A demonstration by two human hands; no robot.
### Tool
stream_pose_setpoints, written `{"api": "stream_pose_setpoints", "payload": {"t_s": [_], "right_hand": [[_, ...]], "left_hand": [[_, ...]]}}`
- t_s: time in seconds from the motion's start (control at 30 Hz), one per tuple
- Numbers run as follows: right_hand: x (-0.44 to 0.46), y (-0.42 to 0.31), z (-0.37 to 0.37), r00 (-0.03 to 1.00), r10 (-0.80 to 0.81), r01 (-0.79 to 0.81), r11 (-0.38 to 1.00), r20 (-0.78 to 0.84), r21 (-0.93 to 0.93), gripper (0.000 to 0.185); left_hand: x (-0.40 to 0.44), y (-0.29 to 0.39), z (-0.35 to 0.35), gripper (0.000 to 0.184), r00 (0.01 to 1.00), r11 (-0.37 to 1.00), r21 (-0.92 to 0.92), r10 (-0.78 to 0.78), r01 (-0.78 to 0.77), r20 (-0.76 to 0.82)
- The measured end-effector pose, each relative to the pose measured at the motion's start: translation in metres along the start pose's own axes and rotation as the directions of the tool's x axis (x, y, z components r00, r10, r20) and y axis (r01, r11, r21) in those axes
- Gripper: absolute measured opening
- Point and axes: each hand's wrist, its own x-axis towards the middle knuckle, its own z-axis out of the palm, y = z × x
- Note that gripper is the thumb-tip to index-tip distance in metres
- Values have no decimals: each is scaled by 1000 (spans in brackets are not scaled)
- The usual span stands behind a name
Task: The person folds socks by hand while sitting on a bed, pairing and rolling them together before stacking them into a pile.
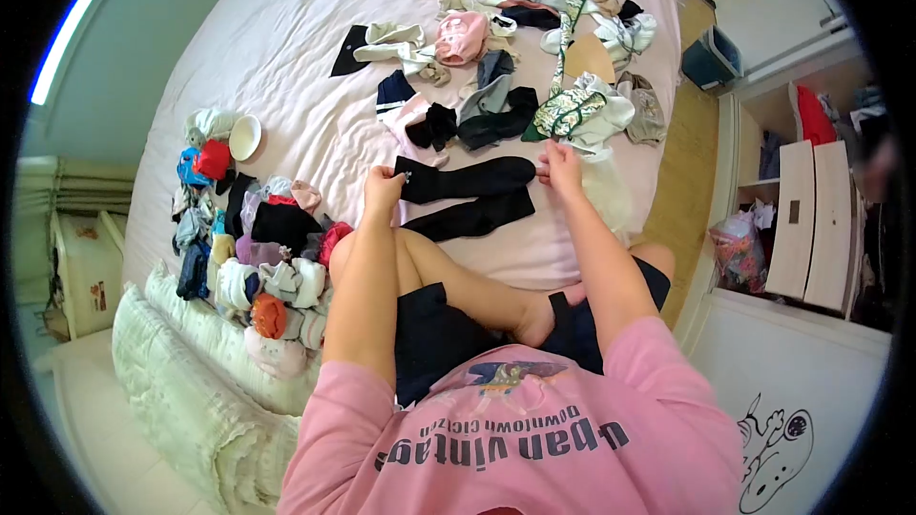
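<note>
A long black sock (468, 179) is stretched sideways above the bed in front of my crossed legs. My left hand (384, 185) is closed on its cuff end, where a small pale mark shows. At the toe end, my right hand (561, 170) has its fingertips pinched together at the sock's tip. Just below and nearly parallel lies a second black sock (472, 216), flat on the pink-white sheet, untouched by either hand. Beyond my right hand are a green patterned cloth (570, 113) and pale socks (606, 114).
Loose socks and a pink garment (462, 37) are scattered over the bed's far side. On the left sit bundled socks (277, 278), an orange bundle (268, 316) and a cream bowl (245, 137). A bin (711, 58) and open drawers (792, 215) stand at right.
</note>
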Motion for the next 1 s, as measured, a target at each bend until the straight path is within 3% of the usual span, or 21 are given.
{"api": "stream_pose_setpoints", "payload": {"t_s": [0.03, 0.1, 0.13, 0.17, 0.2, 0.27, 0.3, 0.33, 0.4, 0.5, 0.53, 0.57, 0.6, 0.63, 0.73, 0.8, 0.83, 0.87, 0.93, 1.0], "right_hand": [[2, 14, -9, 993, -21, 24, 1000, 117, -19, 40], [-13, 44, -18, 951, -290, 306, 843, 104, -442, 33], [-32, 48, -20, 914, -369, 398, 748, 166, -531, 32], [-49, 51, -22, 869, -435, 481, 634, 235, -606, 31], [-55, 55, -25, 882, -413, 465, 679, 228, -568, 29], [-60, 68, -32, 904, -365, 428, 760, 224, -490, 25], [-86, 33, -28, 972, -204, 229, 932, 115, -281, 17], [-87, 29, -33, 986, -133, 140, 988, 105, -61, 15], [-86, 17, -50, 991, 4, -54, 926, 133, 373, 14], [-111, -36, -70, 969, -166, 78, 911, 185, 406, 15], [-119, -51, -73, 954, -226, 130, 905, 199, 405, 14], [-125, -60, -76, 912, -327, 203, 885, 250, 418, 17], [-134, -72, -78, 884, -364, 240, 892, 294, 382, 17], [-147, -85, -78, 853, -394, 276, 897, 342, 345, 18], [-189, -118, -70, 760, -401, 299, 915, 512, 272, 25], [-206, -135, -63, 674, -334, 261, 942, 659, 211, 26], [-201, -131, -60, 591, -382, 346, 916, 711, 205, 26], [-199, -130, -57, 590, -436, 389, 891, 679, 234, 26], [-198, -131, -50, 573, -541, 475, 831, 615, 289, 25], [-202, -130, -53, 625, -522, 477, 844, 581, 245, 25]], "left_hand": [[-4, 5, 0, 24, 995, 994, 104, 31, -22, -93], [-21, 13, 4, 34, 953, 952, 304, 128, -41, -274], [-48, 37, 7, 40, 876, 863, 500, 298, -78, -379], [-57, 44, 8, 38, 813, 828, 515, 450, -223, -371], [-63, 49, 8, 36, 724, 768, 529, 588, -361, -360], [-80, 57, 14, 28, 712, 743, 264, 667, -615, -222], [-90, 53, 19, 22, 770, 762, 229, 634, -606, -69], [-110, 59, 23, 20, 743, 721, 196, 665, -665, 77], [-130, 43, 33, 20, 752, 724, 248, 539, -644, 380], [-157, 51, 44, 18, 590, 456, 422, 759, -783, 274], [-164, 55, 51, 18, 681, 669, 151, 680, -728, 273], [-171, 59, 59, 19, 750, 808, -130, 584, -575, 309], [-179, 64, 66, 19, 789, 856, -386, 487, -345, 375], [-193, 78, 68, 35, 745, 802, -548, 512, -237, 427], [-238, 118, 69, 55, 671, 639, -531, 723, -557, 166], [-249, 134, 62, 66, 578, 584, -580, 785, -568, 225], [-255, 140, 55, 61, 596, 652, -585, 734, -482, 327], [-255, 139, 53, 51, 612, 698, -519, 703, -493, 362], [-263, 146, 46, 42, 675, 726, -482, 667, -491, 316], [-266, 149, 41, 36, 692, 700, -498, 680, -513, 243]]}}
